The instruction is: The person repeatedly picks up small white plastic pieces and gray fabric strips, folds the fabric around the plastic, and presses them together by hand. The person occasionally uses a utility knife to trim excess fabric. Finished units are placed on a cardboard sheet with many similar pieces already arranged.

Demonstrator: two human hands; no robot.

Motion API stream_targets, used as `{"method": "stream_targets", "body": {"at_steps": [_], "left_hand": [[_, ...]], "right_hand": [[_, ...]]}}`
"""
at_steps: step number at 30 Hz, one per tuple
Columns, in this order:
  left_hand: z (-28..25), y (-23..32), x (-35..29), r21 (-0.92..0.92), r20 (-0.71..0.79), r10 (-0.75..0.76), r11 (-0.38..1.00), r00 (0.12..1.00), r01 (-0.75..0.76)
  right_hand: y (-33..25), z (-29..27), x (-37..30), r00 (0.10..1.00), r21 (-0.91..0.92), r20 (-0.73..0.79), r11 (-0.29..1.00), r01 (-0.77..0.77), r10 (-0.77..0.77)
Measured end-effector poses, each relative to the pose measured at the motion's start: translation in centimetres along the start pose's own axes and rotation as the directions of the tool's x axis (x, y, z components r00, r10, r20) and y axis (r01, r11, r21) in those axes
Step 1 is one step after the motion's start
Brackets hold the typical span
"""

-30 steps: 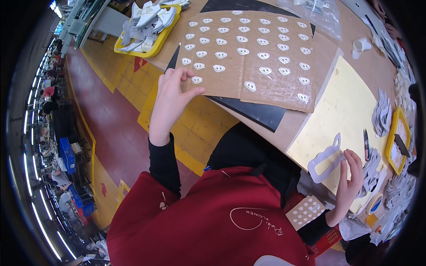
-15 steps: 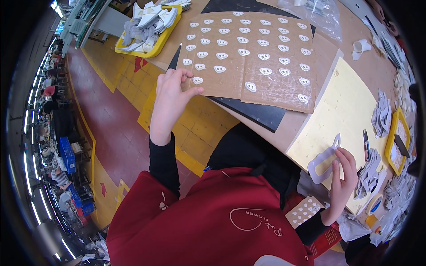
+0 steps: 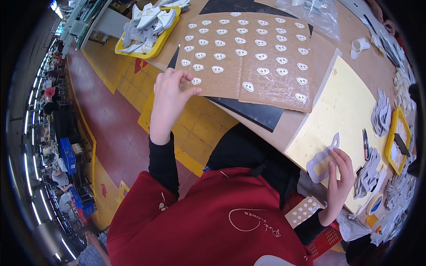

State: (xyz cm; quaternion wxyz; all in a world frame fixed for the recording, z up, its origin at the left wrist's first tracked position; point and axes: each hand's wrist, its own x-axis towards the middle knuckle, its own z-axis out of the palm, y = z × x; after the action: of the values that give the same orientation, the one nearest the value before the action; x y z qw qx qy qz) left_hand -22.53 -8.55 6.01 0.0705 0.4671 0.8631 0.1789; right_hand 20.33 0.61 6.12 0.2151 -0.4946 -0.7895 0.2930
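A cardboard sheet (image 3: pixel 230 88) carries rows of small white rounded pieces, each with two dark holes. At its near left corner my left hand (image 3: pixel 171 95) has thumb and forefinger apart, with one small white piece (image 3: pixel 196 81) by their tips. My right hand (image 3: pixel 341 181) pinches the edge of a lilac shoe-upper piece (image 3: pixel 313 174), a curved cutout with a looped end. That piece is over the pale yellow board (image 3: pixel 328 115) on the right; whether it touches the board, I cannot tell.
A yellow tray (image 3: pixel 155 51) of white and grey shoe parts stands far left. Right of the yellow board are stacked lilac pieces (image 3: pixel 367 175), a pen (image 3: pixel 365 144), a yellow tray (image 3: pixel 391 153) and a tape roll (image 3: pixel 375 204). A paper cup (image 3: pixel 359 46) lies farther back.
My right hand has moved slightly left along the lilac piece, which has tilted a little. My left hand stays at the cardboard corner. Another person's arm has appeared at lower left.
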Motion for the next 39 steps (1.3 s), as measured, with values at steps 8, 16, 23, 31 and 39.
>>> {"method": "stream_targets", "body": {"at_steps": [8, 16, 23, 31, 39], "left_hand": [[-0.1, -0.6, 0.9, -0.004, 0.079, 0.041, 0.999, 0.996, -0.041], [0.6, -0.1, -0.7, 0.003, -0.045, -0.001, 1.000, 0.999, 0.001], [0.6, -0.7, -0.4, -0.043, -0.024, 0.034, 0.998, 0.999, -0.035], [-1.0, -0.7, 0.6, -0.076, 0.033, 0.119, 0.990, 0.992, -0.117], [-1.1, 0.3, 0.9, 0.152, 0.041, 0.410, 0.899, 0.911, -0.411]], "right_hand": [[-0.1, 0.5, 0.1, 1.000, 0.054, 0.005, 0.998, 0.015, -0.015], [0.0, 0.4, -0.2, 1.000, 0.035, 0.010, 0.999, 0.029, -0.029], [0.1, 0.5, -0.4, 0.999, 0.075, 0.027, 0.997, 0.017, -0.019], [0.4, 0.4, -0.6, 0.999, 0.068, 0.034, 0.998, 0.007, -0.010], [-0.3, 0.8, -0.1, 0.998, 0.097, 0.062, 0.995, -0.011, 0.005]]}}
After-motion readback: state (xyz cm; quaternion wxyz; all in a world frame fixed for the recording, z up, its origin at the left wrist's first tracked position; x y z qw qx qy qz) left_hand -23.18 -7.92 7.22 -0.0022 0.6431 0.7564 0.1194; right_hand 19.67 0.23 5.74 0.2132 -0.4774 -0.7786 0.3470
